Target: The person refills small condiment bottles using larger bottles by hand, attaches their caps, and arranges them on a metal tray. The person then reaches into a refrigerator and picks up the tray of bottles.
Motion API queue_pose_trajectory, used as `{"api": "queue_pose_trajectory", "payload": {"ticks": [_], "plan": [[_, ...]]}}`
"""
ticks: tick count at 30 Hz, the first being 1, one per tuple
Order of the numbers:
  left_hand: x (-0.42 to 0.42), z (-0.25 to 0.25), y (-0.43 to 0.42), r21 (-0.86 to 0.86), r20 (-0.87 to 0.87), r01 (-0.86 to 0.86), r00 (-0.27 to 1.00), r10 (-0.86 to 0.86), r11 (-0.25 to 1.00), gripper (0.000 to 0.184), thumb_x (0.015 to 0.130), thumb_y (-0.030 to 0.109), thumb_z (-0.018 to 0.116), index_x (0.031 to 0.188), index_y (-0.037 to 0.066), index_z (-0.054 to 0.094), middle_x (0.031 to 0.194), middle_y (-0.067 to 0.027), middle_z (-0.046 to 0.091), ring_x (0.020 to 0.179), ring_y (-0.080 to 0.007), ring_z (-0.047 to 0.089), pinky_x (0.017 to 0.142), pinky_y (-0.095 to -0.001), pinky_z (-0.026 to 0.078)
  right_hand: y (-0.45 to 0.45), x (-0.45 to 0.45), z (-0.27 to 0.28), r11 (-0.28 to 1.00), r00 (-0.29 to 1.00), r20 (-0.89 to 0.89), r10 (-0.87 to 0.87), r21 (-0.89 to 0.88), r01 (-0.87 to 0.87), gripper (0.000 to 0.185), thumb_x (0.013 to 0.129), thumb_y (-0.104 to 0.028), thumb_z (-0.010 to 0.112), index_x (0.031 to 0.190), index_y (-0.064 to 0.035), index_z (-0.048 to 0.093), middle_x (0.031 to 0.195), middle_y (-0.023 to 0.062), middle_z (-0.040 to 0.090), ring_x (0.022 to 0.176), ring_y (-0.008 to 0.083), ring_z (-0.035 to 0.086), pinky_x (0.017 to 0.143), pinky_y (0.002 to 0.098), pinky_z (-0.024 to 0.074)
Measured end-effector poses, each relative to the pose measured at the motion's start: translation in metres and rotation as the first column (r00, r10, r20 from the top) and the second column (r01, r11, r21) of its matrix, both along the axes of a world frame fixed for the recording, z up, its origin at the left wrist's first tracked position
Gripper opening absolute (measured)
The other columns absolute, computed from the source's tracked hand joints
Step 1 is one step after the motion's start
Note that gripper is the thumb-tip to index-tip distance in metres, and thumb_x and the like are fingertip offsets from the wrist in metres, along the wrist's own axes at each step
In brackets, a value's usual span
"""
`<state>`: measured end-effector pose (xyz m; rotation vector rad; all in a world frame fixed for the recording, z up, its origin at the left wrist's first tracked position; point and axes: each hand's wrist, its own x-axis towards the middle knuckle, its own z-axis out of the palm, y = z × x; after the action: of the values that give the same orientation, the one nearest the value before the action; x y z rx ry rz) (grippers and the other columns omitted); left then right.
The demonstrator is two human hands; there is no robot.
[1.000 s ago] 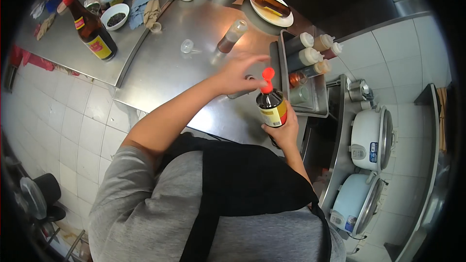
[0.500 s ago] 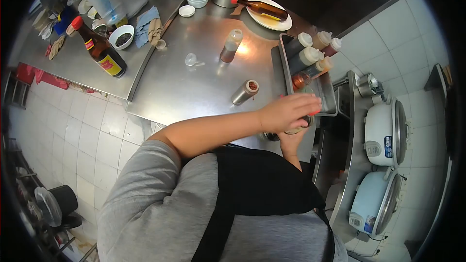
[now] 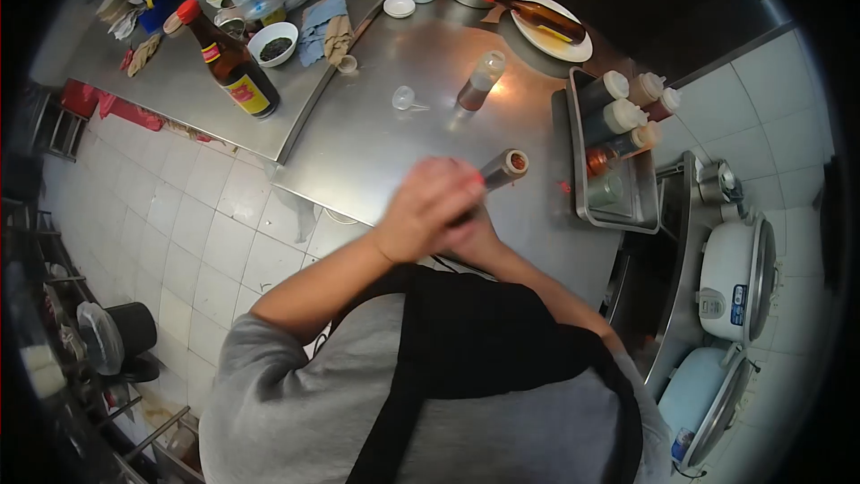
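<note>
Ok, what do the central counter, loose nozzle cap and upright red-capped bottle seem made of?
Central counter: likely satin steel, given its blurred reflections. Nozzle cap: probably smooth plastic, from its milky translucence. Upright bottle: apparently glossy brown glass, from its dark amber sheen.

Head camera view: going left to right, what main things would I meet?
Upright brown bottle → blue cloth → the person's left hand → open bottle → metal tray → upper rice cooker.
</note>
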<state>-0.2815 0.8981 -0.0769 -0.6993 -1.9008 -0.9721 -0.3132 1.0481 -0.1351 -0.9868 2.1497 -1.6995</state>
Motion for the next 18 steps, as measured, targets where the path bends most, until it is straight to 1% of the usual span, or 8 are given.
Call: {"api": "queue_pose_trajectory", "payload": {"ticks": [1, 2, 4, 6, 10, 13, 16, 18], "plan": [[-0.002, 0.003, -0.021, -0.003, 0.011, -0.074, 0.997, 0.074, 0.997, 0.076, 0.057, 0.010, 0.083, 0.126, 0.008, 0.052, 0.127, -0.0147, 0.049, 0.110, -0.0359, 0.054, 0.090, -0.0471, 0.047, -0.014, -0.016, 0.013, 0.996, 0.995, -0.057, 0.077, 0.050, -0.075, 0.100, 0.064, -0.020, 0.080, 0.144, -0.0061, 0.022, 0.138, 0.0177, 0.038, 0.131, 0.0320, 0.038, 0.106, 0.0404, 0.0363], [-0.005, 0.002, -0.040, -0.005, 0.010, -0.189, 0.982, 0.189, 0.982, 0.079, 0.059, 0.011, 0.084, 0.129, 0.008, 0.048, 0.127, -0.0162, 0.049, 0.111, -0.0371, 0.054, 0.089, -0.0449, 0.049, -0.027, -0.035, 0.027, 0.966, 0.961, -0.217, 0.170, 0.229, -0.119, 0.099, 0.062, -0.016, 0.077, 0.145, -0.0063, 0.023, 0.138, 0.0204, 0.038, 0.131, 0.0365, 0.037, 0.107, 0.0431, 0.0363], [-0.013, 0.014, -0.078, -0.058, 0.021, -0.381, 0.923, 0.383, 0.923, 0.089, 0.058, 0.012, 0.086, 0.134, 0.008, 0.040, 0.130, -0.0182, 0.046, 0.116, -0.0388, 0.051, 0.095, -0.0446, 0.047, -0.052, -0.065, 0.037, 0.915, 0.935, -0.288, 0.209, 0.394, -0.083, 0.091, 0.065, -0.011, 0.073, 0.144, -0.0080, 0.029, 0.140, 0.0213, 0.036, 0.128, 0.0392, 0.040, 0.106, 0.0430, 0.0373], [-0.026, 0.010, -0.112, -0.075, 0.017, -0.494, 0.868, 0.496, 0.866, 0.093, 0.058, 0.019, 0.089, 0.134, 0.009, 0.037, 0.138, -0.0196, 0.038, 0.123, -0.0367, 0.045, 0.101, -0.0426, 0.041, -0.087, -0.095, 0.038, 0.943, 0.958, -0.267, 0.108, 0.332, -0.014, 0.085, 0.067, -0.012, 0.073, 0.142, -0.0084, 0.034, 0.139, 0.0219, 0.038, 0.126, 0.0400, 0.042, 0.105, 0.0426, 0.0381], [-0.043, 0.010, -0.157, -0.080, 0.010, -0.551, 0.833, 0.553, 0.831, 0.094, 0.057, 0.017, 0.088, 0.135, 0.009, 0.036, 0.139, -0.0191, 0.036, 0.124, -0.0370, 0.044, 0.102, -0.0428, 0.041, -0.170, -0.168, 0.006, 0.934, 0.976, -0.210, 0.059, 0.357, 0.021, 0.074, 0.073, -0.019, 0.073, 0.140, -0.0109, 0.041, 0.132, 0.0235, 0.049, 0.124, 0.0413, 0.045, 0.103, 0.0419, 0.0393], [-0.045, 0.008, -0.170, -0.098, -0.002, -0.567, 0.822, 0.570, 0.818, 0.095, 0.057, 0.019, 0.088, 0.135, 0.008, 0.035, 0.138, -0.0195, 0.037, 0.125, -0.0373, 0.043, 0.102, -0.0432, 0.040, -0.226, -0.205, -0.018, 0.884, 0.992, -0.125, 0.034, 0.467, 0.028, 0.074, 0.074, -0.030, 0.075, 0.139, -0.0143, 0.043, 0.124, 0.0239, 0.056, 0.122, 0.0418, 0.046, 0.102, 0.0416, 0.0400], [-0.047, 0.003, -0.169, -0.086, -0.026, -0.585, 0.810, 0.585, 0.806, 0.094, 0.056, 0.018, 0.087, 0.134, 0.009, 0.036, 0.137, -0.0199, 0.039, 0.125, -0.0368, 0.043, 0.102, -0.0427, 0.040, -0.271, -0.220, -0.037, 0.830, 0.987, -0.162, -0.002, 0.551, 0.092, 0.076, 0.073, -0.037, 0.076, 0.138, -0.0177, 0.043, 0.121, 0.0237, 0.058, 0.119, 0.0429, 0.049, 0.101, 0.0413, 0.0409], [-0.050, 0.002, -0.170, -0.083, -0.038, -0.592, 0.806, 0.591, 0.802, 0.093, 0.055, 0.016, 0.087, 0.132, 0.010, 0.036, 0.136, -0.0194, 0.040, 0.124, -0.0367, 0.044, 0.102, -0.0427, 0.041, -0.288, -0.221, -0.050, 0.901, 0.980, -0.171, -0.099, 0.403, 0.161, 0.066, 0.068, -0.037, 0.079, 0.125, -0.0141, 0.053, 0.114, 0.0220, 0.062, 0.108, 0.0393, 0.057, 0.093, 0.0410, 0.0464]]}}
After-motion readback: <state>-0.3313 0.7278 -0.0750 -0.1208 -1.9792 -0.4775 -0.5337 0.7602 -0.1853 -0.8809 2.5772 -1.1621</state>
